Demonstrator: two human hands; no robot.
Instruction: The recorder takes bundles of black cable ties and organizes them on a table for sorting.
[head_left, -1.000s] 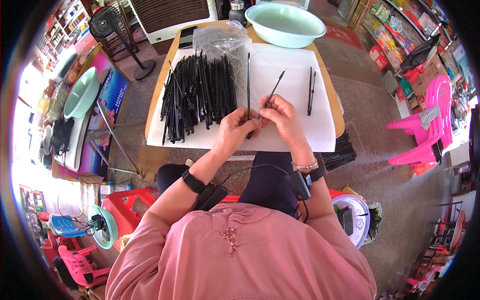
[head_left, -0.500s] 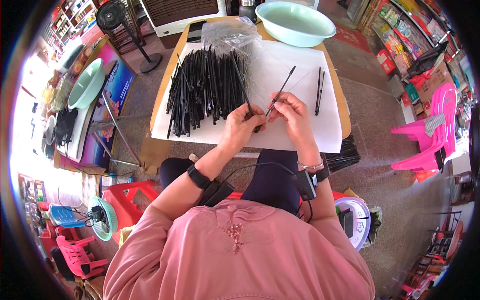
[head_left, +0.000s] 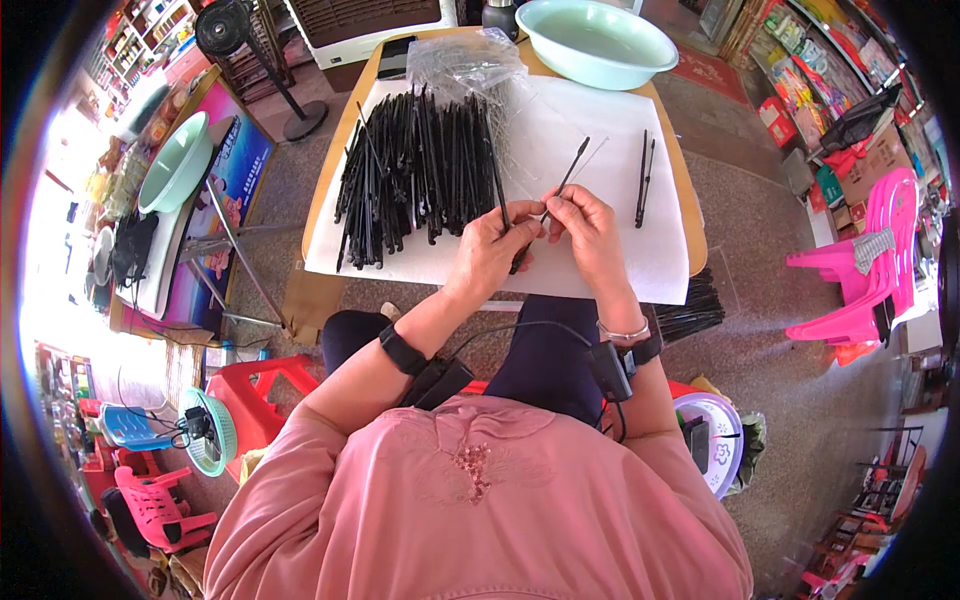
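Note:
My left hand (head_left: 488,250) is closed round a thin black rod (head_left: 498,178) that leans up and away, its lower end showing below the fingers. Pinched in my right hand (head_left: 592,240) is a second slim black rod (head_left: 574,164), tilted up to the right. A fine pale wire or strand (head_left: 594,153) sticks out beside it. Both hands' fingertips almost meet over the front of a white sheet (head_left: 610,120); whether the two rods touch is hidden by the fingers. A dense pile of similar black rods (head_left: 415,170) lies left of my hands. Two separate black rods (head_left: 645,180) lie to the right.
The sheet covers a wooden table (head_left: 690,235). Clear plastic bags (head_left: 465,60) lie behind the pile, and a pale green basin (head_left: 597,45) stands at the far right corner. More black rods (head_left: 700,305) are below the table's right side. Pink chairs (head_left: 865,260) stand farther right.
My hands have drawn slightly closer together, and the right-hand rod has come down a little toward my left fingertips. The pile and the two separate rods look the same.

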